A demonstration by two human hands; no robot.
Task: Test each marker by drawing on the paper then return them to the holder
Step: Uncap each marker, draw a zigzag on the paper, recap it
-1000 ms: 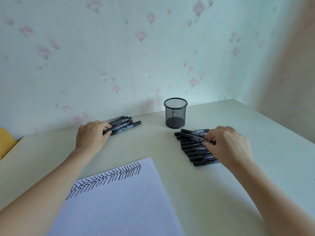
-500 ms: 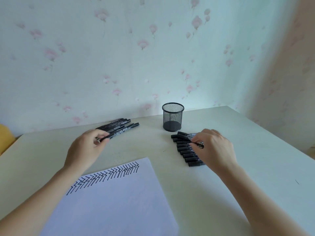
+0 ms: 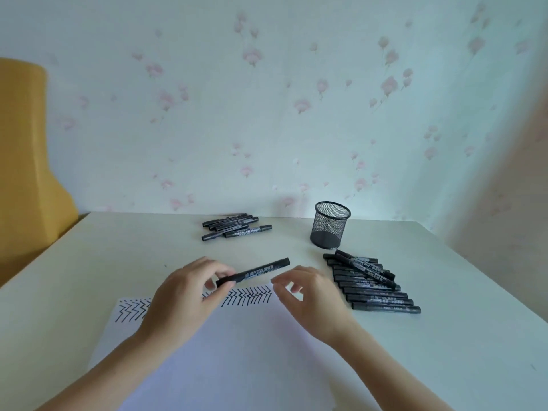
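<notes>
My left hand point(image 3: 186, 295) pinches one end of a black marker point(image 3: 258, 271), held level above the top edge of the white paper point(image 3: 237, 360). The marker's cap is on. My right hand point(image 3: 311, 295) hovers just right of it with loosely curled fingers and holds nothing. A row of black zigzag strokes point(image 3: 246, 296) runs along the paper's top edge. The black mesh holder point(image 3: 329, 225) stands upright at the back and looks empty. One pile of black markers point(image 3: 234, 226) lies at the back left, and a longer row of markers point(image 3: 370, 283) lies to the right.
The pale table point(image 3: 444, 336) meets a flowered wall at the back and a plain wall on the right. A yellow chair back point(image 3: 26, 161) rises beyond the table's left edge.
My left hand has come away from the back-left pile with one marker and carried it over the paper. My right hand has left the right row and moved in beside the marker.
</notes>
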